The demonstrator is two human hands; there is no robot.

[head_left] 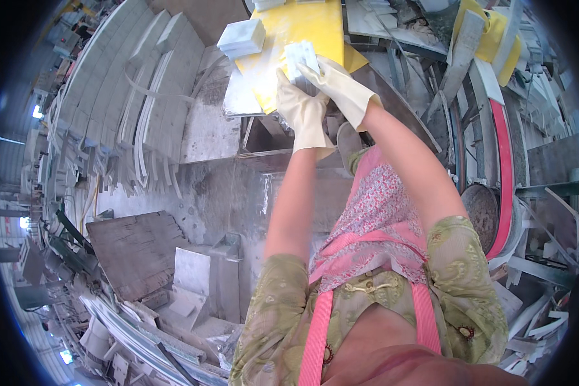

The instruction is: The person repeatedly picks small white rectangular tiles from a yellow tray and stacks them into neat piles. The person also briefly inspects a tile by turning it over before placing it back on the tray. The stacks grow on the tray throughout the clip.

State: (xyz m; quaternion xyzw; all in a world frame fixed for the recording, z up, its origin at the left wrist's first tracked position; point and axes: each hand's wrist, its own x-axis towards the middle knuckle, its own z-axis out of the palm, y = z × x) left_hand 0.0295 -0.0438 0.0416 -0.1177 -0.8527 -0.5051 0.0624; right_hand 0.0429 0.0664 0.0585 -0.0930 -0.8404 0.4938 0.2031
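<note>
Dirs by clock, 12 = top of view, 6 = wearer's body. Nearest: pink apron at approx 5, green sleeves either side of it. Both forearms run up twd 12, R one slanting in from 4ish.

L hand, cream glove: fingers closed round the lower L side of a white block. R hand, same glove: closed on it too, fingers along the R edge & a bit over the face. So both hold the one block, w/ neither really nearer, tho R reaches farther up it.

Key relation: block lies at 12 from L hand, approx 10–11 from R hand. Long axis of visible part runs roughly 12–6, top tipped slightly twd 11. Lower end hidden by gloves; can't tell if it's one pc or several, nor if it rests on the yellow sheet or is held just above.

White stack sits near the block, at abt 10 from it, on the sheet's L edge, well within L hand's side.

Farther out: brown board at 8, pale strips in rows at 10, red belt at 3.
</note>
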